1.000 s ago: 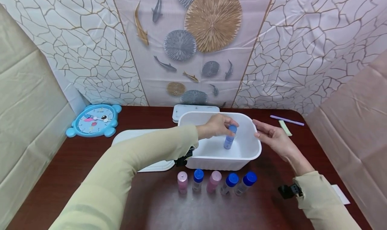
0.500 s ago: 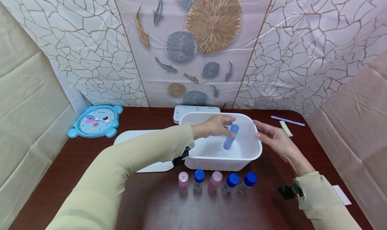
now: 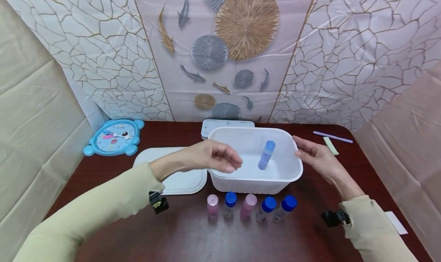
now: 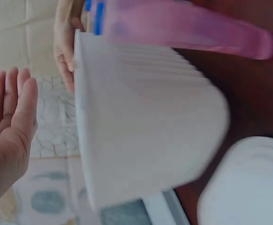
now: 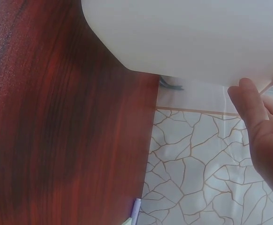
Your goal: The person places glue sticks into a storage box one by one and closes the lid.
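A white plastic box (image 3: 251,186) stands on the dark wooden table, and a small blue-tinted bottle (image 3: 267,155) is upright inside it, toward the right end. My left hand (image 3: 217,155) is over the box's left part with loosely bent fingers, holding nothing. At the right end, my right hand (image 3: 318,158) touches the box rim with fairly straight fingers; the right wrist view shows its fingertips (image 5: 246,86) against the outer wall. In front of the box, several small bottles stand in a row: pink ones (image 3: 212,206) and clear ones with blue caps (image 3: 231,199).
Left of the box lies a white lid (image 3: 187,183). A blue animal-shaped clock (image 3: 115,137) is at the back left, and a flat pale case (image 3: 227,124) behind the box. A purple pen (image 3: 332,136) and a pale green strip (image 3: 330,145) lie at the right, a white card (image 3: 396,222) nearer.
My left hand has let go of the blue-tinted bottle, leaving it upright in the box, and has drawn back left. The right hand stays at the rim.
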`<state>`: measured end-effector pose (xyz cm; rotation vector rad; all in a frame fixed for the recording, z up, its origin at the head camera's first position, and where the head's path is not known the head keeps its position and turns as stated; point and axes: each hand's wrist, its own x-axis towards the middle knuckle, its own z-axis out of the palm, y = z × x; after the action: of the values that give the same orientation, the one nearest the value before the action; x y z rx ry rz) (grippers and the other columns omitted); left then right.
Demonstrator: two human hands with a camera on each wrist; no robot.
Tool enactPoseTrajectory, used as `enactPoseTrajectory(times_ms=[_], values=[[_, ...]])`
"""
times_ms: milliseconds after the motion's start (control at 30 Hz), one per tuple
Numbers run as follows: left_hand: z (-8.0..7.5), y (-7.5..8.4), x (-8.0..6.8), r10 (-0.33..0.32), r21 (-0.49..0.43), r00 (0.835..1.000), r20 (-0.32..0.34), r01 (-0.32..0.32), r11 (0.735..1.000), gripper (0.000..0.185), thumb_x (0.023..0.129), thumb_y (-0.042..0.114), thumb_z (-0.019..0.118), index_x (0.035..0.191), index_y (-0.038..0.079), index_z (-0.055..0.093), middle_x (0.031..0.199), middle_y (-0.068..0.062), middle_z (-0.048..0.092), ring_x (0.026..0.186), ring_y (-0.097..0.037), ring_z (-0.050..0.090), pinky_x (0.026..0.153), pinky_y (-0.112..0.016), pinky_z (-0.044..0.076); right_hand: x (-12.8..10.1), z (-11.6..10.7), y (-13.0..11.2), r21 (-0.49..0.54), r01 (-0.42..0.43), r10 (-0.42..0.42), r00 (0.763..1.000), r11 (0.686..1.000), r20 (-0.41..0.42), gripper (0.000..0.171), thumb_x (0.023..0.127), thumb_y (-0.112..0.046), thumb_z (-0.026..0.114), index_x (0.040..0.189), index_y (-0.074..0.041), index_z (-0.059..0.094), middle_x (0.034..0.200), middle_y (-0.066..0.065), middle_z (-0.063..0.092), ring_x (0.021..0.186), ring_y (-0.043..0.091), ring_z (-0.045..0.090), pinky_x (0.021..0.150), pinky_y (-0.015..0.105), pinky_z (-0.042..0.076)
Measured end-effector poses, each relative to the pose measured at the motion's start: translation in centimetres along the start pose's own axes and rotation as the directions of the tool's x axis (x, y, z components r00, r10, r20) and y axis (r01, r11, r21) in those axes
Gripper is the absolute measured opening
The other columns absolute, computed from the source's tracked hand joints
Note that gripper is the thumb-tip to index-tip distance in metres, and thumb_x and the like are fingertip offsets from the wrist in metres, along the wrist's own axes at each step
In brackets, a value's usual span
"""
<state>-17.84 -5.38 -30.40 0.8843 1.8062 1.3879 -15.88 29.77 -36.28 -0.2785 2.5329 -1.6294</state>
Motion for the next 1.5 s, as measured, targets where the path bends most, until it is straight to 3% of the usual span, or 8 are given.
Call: enactPoseTrajectory(times_ms=[167,333,533,933,1033,1233,1367,1500], values=[[0.3,-2.6,-3.0,0.001,0.013,1.0,0.031,-0.001,1.0,0.032,0.083,0.004,0.069,0.113,-0.004,0.062,0.105,-0.013,0.067,0.099,-0.023,0.063,0.084,-0.028,0.053,-0.1,-0.1,0.0,0.009,0.012,-0.012,1.0,1.0,0.002,0.058,0.096,-0.017,0.055,0.143,0.006,0.03,0.141,0.034,0.033,0.099,-0.015,0.053,0.08,0.009,0.048],[0.9,-4.9,-4.3,0.021,-0.059,1.0,0.015,-0.02,0.998,0.036,0.08,0.004,0.073,0.111,-0.008,0.06,0.105,-0.011,0.067,0.097,-0.016,0.061,0.089,-0.028,0.051,-0.1,0.0,0.0,0.014,0.018,-0.018,1.0,1.0,0.007,0.058,0.096,-0.016,0.054,0.143,0.007,0.03,0.141,0.035,0.032,0.1,-0.014,0.053,0.081,0.009,0.048],[1.7,-6.5,-4.7,0.022,-0.118,1.0,-0.001,-0.022,0.993,0.037,0.079,0.003,0.074,0.11,-0.01,0.058,0.105,-0.008,0.065,0.098,-0.009,0.061,0.096,-0.031,0.048,0.0,0.1,0.0,0.017,0.02,-0.02,1.0,1.0,0.009,0.057,0.096,-0.016,0.054,0.143,0.007,0.03,0.141,0.036,0.032,0.101,-0.013,0.054,0.081,0.009,0.048],[3.0,-8.8,-4.8,0.028,-0.127,0.999,0.045,-0.022,0.992,0.038,0.078,-0.006,0.071,0.112,-0.013,0.056,0.112,-0.032,0.056,0.098,-0.026,0.064,0.08,-0.023,0.054,0.0,0.0,0.2,0.013,0.023,-0.023,1.0,1.0,0.006,0.057,0.096,-0.016,0.054,0.143,0.006,0.03,0.141,0.034,0.034,0.1,-0.012,0.054,0.08,0.01,0.048],[3.0,-9.0,-4.9,0.041,-0.116,0.999,0.035,-0.037,0.993,0.038,0.078,-0.006,0.071,0.111,-0.014,0.056,0.113,-0.035,0.055,0.094,-0.017,0.064,0.079,-0.022,0.054,0.0,0.0,0.2,0.008,0.011,-0.012,1.0,1.0,0.009,0.057,0.096,-0.017,0.054,0.143,0.005,0.03,0.142,0.033,0.034,0.1,-0.013,0.054,0.081,0.01,0.048],[1.3,-6.8,-5.4,0.045,-0.03,0.999,0.018,-0.044,0.999,0.035,0.079,0.002,0.073,0.111,-0.006,0.062,0.109,-0.022,0.063,0.088,-0.006,0.06,0.081,-0.027,0.055,0.1,0.0,0.1,-0.005,-0.006,0.006,1.0,1.0,0.019,0.058,0.096,-0.019,0.055,0.144,0.003,0.03,0.144,0.029,0.034,0.101,-0.013,0.053,0.081,0.009,0.048],[-1.2,-2.7,-5.6,0.09,0.053,0.996,-0.02,-0.089,0.995,0.034,0.08,0.006,0.073,0.112,-0.002,0.063,0.107,-0.013,0.066,0.091,-0.01,0.06,0.082,-0.032,0.055,0.1,-0.1,0.0,-0.01,-0.008,0.008,1.0,1.0,0.017,0.058,0.096,-0.018,0.055,0.144,0.002,0.031,0.144,0.028,0.034,0.102,-0.013,0.052,0.082,0.009,0.047],[-3.4,1.6,-4.8,0.12,0.032,0.98,-0.158,-0.116,0.993,0.036,0.082,0.006,0.071,0.115,-0.004,0.061,0.11,-0.013,0.065,0.092,-0.016,0.06,0.083,-0.036,0.054,0.0,-0.1,0.1,-0.012,-0.015,0.015,1.0,1.0,0.008,0.058,0.096,-0.019,0.055,0.144,0.002,0.03,0.144,0.028,0.034,0.101,-0.014,0.052,0.081,0.009,0.047]])
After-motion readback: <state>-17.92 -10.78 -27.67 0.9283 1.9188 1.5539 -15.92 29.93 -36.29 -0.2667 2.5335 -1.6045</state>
